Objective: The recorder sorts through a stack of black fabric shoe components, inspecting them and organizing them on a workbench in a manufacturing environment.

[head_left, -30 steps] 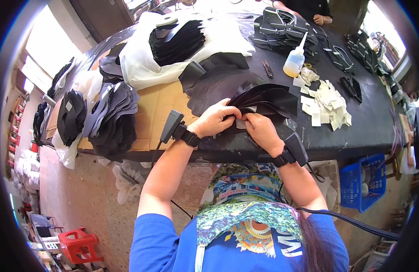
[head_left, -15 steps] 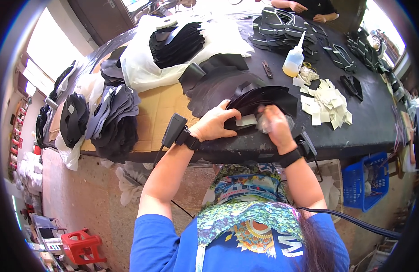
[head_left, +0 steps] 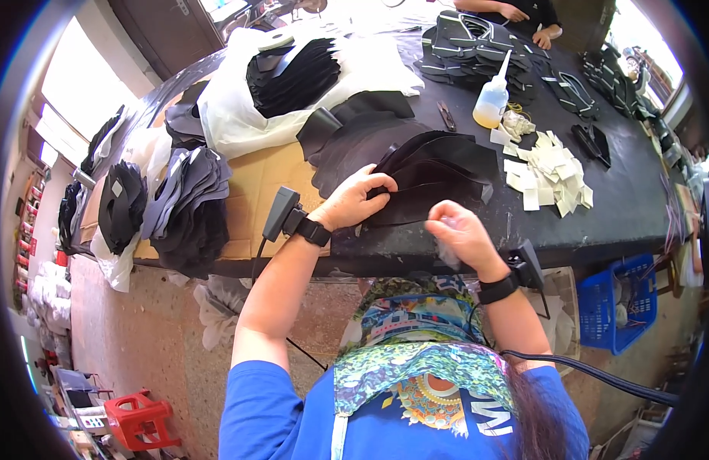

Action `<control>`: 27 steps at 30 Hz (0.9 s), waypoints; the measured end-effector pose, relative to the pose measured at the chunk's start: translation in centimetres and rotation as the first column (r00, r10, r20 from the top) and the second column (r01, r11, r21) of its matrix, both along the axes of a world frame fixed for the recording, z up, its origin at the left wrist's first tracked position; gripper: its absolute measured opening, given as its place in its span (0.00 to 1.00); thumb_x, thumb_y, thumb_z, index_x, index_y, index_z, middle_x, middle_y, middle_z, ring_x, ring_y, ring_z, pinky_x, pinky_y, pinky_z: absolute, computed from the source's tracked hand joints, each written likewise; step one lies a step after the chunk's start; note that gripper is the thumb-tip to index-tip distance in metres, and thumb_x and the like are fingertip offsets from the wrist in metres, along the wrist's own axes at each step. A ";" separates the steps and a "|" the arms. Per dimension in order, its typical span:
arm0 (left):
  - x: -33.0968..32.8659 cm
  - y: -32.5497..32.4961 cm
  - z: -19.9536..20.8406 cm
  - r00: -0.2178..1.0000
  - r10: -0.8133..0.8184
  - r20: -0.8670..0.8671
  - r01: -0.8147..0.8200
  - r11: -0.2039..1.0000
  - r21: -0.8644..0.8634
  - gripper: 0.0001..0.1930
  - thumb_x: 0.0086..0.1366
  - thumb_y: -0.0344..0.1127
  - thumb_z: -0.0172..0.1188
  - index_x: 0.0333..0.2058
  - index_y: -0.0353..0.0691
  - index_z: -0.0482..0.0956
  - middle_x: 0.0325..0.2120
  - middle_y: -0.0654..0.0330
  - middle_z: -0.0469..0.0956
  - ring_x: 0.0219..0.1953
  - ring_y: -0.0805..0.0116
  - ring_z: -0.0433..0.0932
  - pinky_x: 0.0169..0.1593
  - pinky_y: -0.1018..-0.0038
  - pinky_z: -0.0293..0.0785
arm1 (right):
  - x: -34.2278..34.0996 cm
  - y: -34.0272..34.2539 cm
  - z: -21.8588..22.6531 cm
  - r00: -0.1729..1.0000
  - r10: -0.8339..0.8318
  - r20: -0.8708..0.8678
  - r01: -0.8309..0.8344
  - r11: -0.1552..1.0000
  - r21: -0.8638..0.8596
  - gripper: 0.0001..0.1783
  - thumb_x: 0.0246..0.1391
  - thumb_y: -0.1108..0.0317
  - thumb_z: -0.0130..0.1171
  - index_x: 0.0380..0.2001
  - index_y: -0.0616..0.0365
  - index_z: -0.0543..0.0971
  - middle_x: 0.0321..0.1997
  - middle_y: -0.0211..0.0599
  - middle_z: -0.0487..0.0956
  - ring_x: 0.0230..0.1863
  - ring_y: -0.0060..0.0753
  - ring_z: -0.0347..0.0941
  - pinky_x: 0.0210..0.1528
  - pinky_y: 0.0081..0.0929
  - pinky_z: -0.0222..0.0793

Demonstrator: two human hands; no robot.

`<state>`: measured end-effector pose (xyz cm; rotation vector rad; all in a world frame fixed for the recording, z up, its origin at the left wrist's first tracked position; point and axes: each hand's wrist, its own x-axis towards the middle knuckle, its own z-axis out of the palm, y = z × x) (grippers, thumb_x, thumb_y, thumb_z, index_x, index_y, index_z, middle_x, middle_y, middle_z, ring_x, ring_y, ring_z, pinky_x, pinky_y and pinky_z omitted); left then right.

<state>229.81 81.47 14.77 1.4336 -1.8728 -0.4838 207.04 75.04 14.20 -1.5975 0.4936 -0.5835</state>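
My left hand (head_left: 359, 198) has its thumb and fingers closed on the near left edge of a fanned pile of thin black cut pieces (head_left: 439, 172). Just right of it, my right hand (head_left: 463, 236) is held over the table's near edge, apart from the pile. Its fingers are curled around a crumpled, see-through wad (head_left: 449, 254), blurred and too unclear to name. Off to the right of the black pieces lies a heap of small cream-white rectangular patches (head_left: 552, 172). Behind them stands a squeeze bottle (head_left: 490, 106) with a long nozzle and yellowish liquid.
Small snips (head_left: 446, 116) lie left of the bottle. Stacks of grey and black pieces (head_left: 190, 207) sit on cardboard at the left. White plastic (head_left: 224, 115) holds more black pieces. Across the table are trimmed black parts (head_left: 469, 46) and another person's hands (head_left: 546, 34).
My right hand has drawn back toward me, off the black pieces. The white patch between my hands has gone from sight, and black material now covers that spot. My left hand has shifted slightly left.
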 end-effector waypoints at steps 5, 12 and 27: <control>-0.6 0.2 0.4 0.998 -0.014 -0.063 0.011 0.998 -0.054 0.15 0.51 0.25 0.53 0.40 0.38 0.70 0.34 0.57 0.68 0.38 0.62 0.67 0.44 0.74 0.64 | 3.4 -0.6 -0.8 0.977 -0.186 -0.101 0.114 0.863 -0.492 0.07 0.44 0.68 0.56 0.26 0.60 0.74 0.22 0.38 0.75 0.27 0.37 0.73 0.30 0.27 0.66; -4.0 1.0 0.8 0.954 0.057 0.295 0.036 0.953 -0.302 0.29 0.47 0.19 0.50 0.52 0.34 0.60 0.46 0.47 0.68 0.46 0.53 0.70 0.49 0.69 0.67 | 3.2 -1.5 -0.9 0.934 -0.297 -0.197 0.214 0.909 -0.357 0.15 0.42 0.67 0.56 0.35 0.64 0.74 0.31 0.47 0.76 0.36 0.44 0.73 0.39 0.30 0.66; -3.0 -2.1 12.4 0.834 0.338 0.436 -0.129 0.888 -0.442 0.35 0.44 0.15 0.44 0.55 0.45 0.60 0.37 0.51 0.74 0.38 0.53 0.73 0.40 0.64 0.69 | 0.1 -4.0 0.0 0.734 -0.472 -0.487 -0.004 0.715 -0.699 0.19 0.45 0.66 0.50 0.43 0.57 0.71 0.28 0.52 0.76 0.34 0.53 0.72 0.36 0.42 0.67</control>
